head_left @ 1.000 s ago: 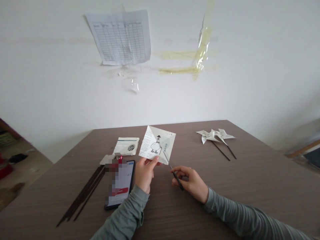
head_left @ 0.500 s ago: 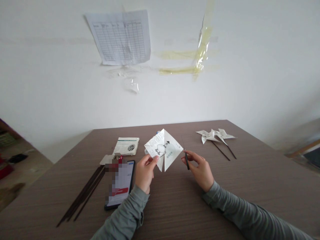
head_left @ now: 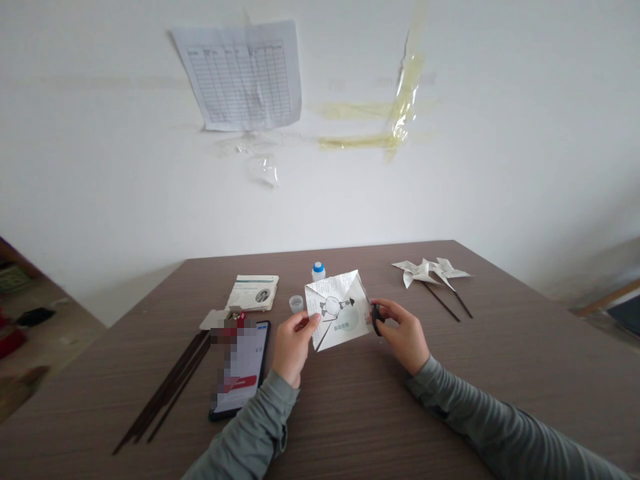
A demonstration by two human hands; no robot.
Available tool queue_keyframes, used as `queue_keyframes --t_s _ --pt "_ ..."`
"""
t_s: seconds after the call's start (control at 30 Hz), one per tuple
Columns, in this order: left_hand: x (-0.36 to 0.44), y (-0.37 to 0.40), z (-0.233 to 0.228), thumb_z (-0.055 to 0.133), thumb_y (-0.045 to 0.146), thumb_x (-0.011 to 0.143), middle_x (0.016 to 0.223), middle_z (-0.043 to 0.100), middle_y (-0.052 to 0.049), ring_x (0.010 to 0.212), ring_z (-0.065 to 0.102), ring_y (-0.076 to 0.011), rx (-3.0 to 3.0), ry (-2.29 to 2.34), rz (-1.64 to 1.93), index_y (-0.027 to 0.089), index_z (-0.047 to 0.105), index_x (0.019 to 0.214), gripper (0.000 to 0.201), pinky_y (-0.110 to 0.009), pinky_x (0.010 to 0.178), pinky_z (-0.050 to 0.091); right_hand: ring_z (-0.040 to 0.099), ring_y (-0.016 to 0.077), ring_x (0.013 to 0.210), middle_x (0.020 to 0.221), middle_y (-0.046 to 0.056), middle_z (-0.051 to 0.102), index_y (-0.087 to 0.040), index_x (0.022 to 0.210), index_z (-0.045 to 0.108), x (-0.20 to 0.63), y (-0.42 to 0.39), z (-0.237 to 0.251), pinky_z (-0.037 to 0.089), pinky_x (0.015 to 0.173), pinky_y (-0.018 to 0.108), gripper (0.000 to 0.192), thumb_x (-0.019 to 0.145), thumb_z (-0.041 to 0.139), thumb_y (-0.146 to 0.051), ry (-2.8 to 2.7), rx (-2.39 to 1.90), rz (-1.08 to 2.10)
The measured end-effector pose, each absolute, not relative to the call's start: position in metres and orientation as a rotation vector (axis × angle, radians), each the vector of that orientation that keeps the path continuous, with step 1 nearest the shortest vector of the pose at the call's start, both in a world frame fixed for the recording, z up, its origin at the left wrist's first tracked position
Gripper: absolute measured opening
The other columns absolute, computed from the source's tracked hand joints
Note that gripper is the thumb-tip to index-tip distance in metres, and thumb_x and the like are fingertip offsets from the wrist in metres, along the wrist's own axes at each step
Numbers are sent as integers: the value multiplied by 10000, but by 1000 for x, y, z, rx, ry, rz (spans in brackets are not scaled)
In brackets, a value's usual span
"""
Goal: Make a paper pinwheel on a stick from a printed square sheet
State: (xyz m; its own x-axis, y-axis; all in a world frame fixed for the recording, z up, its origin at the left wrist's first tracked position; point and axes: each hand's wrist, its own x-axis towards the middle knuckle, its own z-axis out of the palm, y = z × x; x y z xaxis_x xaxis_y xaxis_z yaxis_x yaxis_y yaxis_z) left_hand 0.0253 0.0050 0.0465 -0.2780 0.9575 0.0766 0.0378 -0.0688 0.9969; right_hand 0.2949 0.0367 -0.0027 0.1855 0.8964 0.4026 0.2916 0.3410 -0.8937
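Observation:
Between thumb and fingers, my left hand (head_left: 293, 343) pinches the left edge of a square printed paper (head_left: 337, 310). Slits run in from some of its corners, and a drawn bird shows near the middle. My right hand (head_left: 404, 333) is closed on the black handles of a pair of scissors (head_left: 377, 319). Their blades point up and left, along the right edge of the paper by its upper right corner. Whether the blades are touching the paper I cannot tell.
Two paper pinwheels (head_left: 423, 272) on brown sticks lie at right. Behind the paper stand a blue-capped bottle (head_left: 319, 271) and a small translucent cup (head_left: 296, 304). Left are a paper stack (head_left: 253, 293), a phone (head_left: 245, 373), a small open box (head_left: 235, 319) and several dark sticks (head_left: 165, 387).
The paper has been turned in my left hand and moved right, uncovering the bottle and cup. The scissors have tilted, bringing their blades against or beside the paper's upper right edge.

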Motion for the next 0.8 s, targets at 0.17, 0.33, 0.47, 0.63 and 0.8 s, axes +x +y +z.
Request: queue_keyframes --t_s 0.17,0.33,0.47,0.63,0.8 --pt "26 4 50 1092 695 694 632 756 -17 716 754 -249 1104 1383 1447 230 886 763 513 -292 581 491 861 308 834 845 49 920 -258 1119 989 291 34 1 730 887 465 374 798 951 -446 -1325 -1138 774" --pt "25 3 53 1118 686 685 768 883 -70 744 787 -259 1128 1368 1417 215 938 829 524 -303 609 527 862 314 805 849 64 932 -245 1125 962 288 35 4 707 720 414 467 712 1012 -457 -1197 -1111 962" --pt "24 2 52 1106 626 693 953 983 -133 803 828 -289 1167 1341 1361 207 989 920 490 -318 629 553 842 306 760 830 69 928 -242 1109 950 286 36 5 687 670 402 507 665 1069 -457 -1118 -1079 1036" --pt "22 3 48 1057 634 724 864 940 -100 844 844 -312 1205 1384 1347 228 942 861 444 -329 660 592 819 280 747 825 59 926 -244 1095 949 284 34 7 666 668 383 508 654 1092 -451 -1089 -1062 1086" --pt "21 4 48 1061 613 742 743 856 -49 800 824 -295 1208 1409 1355 246 864 765 418 -319 651 598 793 262 718 797 44 907 -239 1090 940 282 32 9 660 663 376 516 642 1099 -441 -1082 -1059 1122"
